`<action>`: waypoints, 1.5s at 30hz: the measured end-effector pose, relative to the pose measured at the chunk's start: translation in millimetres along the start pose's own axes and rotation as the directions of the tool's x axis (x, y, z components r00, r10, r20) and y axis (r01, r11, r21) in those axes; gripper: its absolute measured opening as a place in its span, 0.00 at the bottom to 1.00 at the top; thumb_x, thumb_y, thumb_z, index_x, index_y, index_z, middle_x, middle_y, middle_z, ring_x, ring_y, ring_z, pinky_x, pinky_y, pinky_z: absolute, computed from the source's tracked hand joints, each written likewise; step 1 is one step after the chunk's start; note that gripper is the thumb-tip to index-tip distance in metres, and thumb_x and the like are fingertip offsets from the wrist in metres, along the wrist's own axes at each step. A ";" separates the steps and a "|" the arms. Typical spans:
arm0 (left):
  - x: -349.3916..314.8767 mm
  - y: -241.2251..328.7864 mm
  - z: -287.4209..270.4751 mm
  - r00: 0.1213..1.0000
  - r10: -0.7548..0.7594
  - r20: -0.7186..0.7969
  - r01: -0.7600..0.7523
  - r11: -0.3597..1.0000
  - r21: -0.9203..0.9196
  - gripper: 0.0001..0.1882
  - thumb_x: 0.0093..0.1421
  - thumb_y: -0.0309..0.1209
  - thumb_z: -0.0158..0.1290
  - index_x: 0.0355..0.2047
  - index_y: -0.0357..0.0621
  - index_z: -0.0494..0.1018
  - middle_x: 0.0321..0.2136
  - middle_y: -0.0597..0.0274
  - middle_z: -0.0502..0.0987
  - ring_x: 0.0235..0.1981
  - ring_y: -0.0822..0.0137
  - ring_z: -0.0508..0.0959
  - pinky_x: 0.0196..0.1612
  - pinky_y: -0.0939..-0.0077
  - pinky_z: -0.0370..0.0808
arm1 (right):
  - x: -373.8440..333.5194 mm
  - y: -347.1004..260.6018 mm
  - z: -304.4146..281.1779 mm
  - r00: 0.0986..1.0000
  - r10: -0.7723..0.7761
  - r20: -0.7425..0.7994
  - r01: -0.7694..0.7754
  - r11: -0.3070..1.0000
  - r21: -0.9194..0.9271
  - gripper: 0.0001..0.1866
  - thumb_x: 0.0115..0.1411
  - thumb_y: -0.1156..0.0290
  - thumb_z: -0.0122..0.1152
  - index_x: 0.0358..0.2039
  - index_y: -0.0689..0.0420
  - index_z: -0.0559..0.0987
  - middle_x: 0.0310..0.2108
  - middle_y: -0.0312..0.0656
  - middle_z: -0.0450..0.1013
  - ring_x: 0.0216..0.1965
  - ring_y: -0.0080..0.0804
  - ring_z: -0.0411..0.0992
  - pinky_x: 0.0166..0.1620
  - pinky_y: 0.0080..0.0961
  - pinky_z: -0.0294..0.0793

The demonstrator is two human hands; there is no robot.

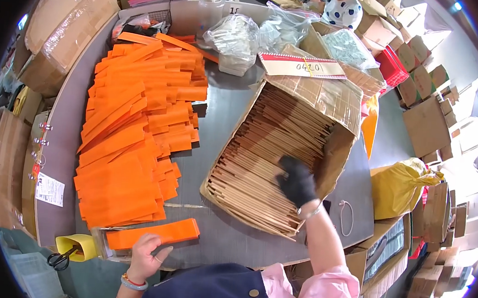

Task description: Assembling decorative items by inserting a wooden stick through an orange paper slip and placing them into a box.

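My right hand (296, 182), in a black glove, reaches into an open cardboard box (323, 94) on the table. Its fingers are spread over rows of thin brown strips (261, 150) packed tightly inside; I cannot tell whether they are wood or card. My bare left hand (147, 251) is by the near table edge, its thumb apart from its bent fingers and nothing visible in it. Just beyond it lies a neat stack of orange strips (180, 233). A large overlapping pile of orange strips (128, 141) covers the table's left side.
A yellow holder (81, 247) with black-handled scissors (60, 259) hangs at the near left corner. Clear plastic bags (236, 35) and a jar (212, 6) stand at the back. To the right are a yellow bag (405, 188) and stacked cartons (426, 123). Another person (342, 9) is beyond the table.
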State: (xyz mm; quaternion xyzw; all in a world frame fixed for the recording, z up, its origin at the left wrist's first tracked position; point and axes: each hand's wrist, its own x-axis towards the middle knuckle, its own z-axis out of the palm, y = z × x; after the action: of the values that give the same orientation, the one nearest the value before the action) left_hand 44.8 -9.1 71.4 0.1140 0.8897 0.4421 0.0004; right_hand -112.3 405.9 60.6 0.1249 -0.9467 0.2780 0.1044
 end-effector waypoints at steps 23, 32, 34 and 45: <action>39.9 -4.8 10.1 0.996 -0.063 0.061 0.063 0.998 0.000 0.12 0.51 0.30 0.66 0.37 0.41 0.81 0.30 0.56 0.78 0.33 0.55 0.77 0.38 0.68 0.74 | 39.9 16.1 40.0 0.979 0.179 0.095 -0.140 0.936 -0.324 0.30 0.57 0.57 0.62 0.56 0.62 0.71 0.45 0.56 0.73 0.48 0.55 0.70 0.50 0.47 0.69; 39.1 -3.1 11.7 0.997 -0.035 0.073 0.038 0.998 -0.040 0.12 0.51 0.28 0.65 0.37 0.41 0.81 0.30 0.57 0.78 0.33 0.56 0.77 0.38 0.68 0.74 | -34.5 -72.8 56.9 0.979 0.193 0.067 -0.155 0.914 -0.376 0.41 0.55 0.50 0.63 0.63 0.60 0.64 0.62 0.55 0.59 0.63 0.61 0.55 0.63 0.58 0.52; 38.0 -2.3 10.9 0.997 -0.032 0.074 0.035 0.999 -0.039 0.12 0.51 0.28 0.65 0.37 0.41 0.81 0.29 0.57 0.78 0.33 0.56 0.77 0.38 0.68 0.74 | -43.2 -80.1 62.6 0.976 0.205 0.077 -0.161 0.912 -0.378 0.42 0.55 0.49 0.63 0.63 0.60 0.63 0.64 0.55 0.57 0.65 0.61 0.53 0.64 0.59 0.50; 29.8 6.8 8.6 0.998 0.014 0.060 -0.012 0.999 -0.036 0.12 0.50 0.26 0.65 0.36 0.39 0.80 0.29 0.57 0.78 0.33 0.58 0.77 0.37 0.70 0.74 | -56.4 -91.5 57.2 0.989 0.145 0.013 -0.134 0.943 -0.305 0.41 0.57 0.49 0.62 0.66 0.56 0.62 0.65 0.55 0.57 0.67 0.63 0.52 0.66 0.63 0.46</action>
State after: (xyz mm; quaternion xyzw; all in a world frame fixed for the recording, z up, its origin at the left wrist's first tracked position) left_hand 18.0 7.7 74.5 0.1330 0.8806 0.4540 0.0266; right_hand -39.3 309.8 44.2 0.0450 -0.9863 0.1336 0.0858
